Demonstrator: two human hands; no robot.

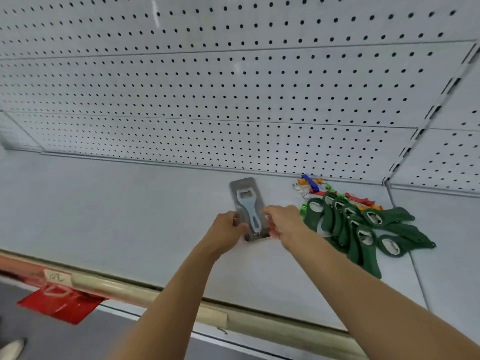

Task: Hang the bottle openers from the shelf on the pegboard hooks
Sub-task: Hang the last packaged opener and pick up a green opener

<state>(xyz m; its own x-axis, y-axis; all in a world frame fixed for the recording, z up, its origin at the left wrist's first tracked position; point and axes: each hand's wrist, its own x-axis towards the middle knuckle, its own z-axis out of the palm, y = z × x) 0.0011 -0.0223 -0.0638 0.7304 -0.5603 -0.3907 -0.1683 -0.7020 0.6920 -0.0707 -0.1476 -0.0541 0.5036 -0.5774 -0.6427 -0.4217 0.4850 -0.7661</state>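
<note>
A pale blue bottle opener in a grey card pack is held upright over the white shelf. My left hand grips the pack's lower left edge and my right hand grips its lower right edge. To the right on the shelf lies a heap of several dark green bottle openers. Behind them sit small coloured keyring openers in blue, orange, red and green. The white pegboard rises behind the shelf; no hooks show on it in this view.
A slotted upright rail divides the pegboard panels at the right. The shelf's front edge carries a beige price strip with a red tag hanging at the left. A shoe tip shows on the floor at the bottom left.
</note>
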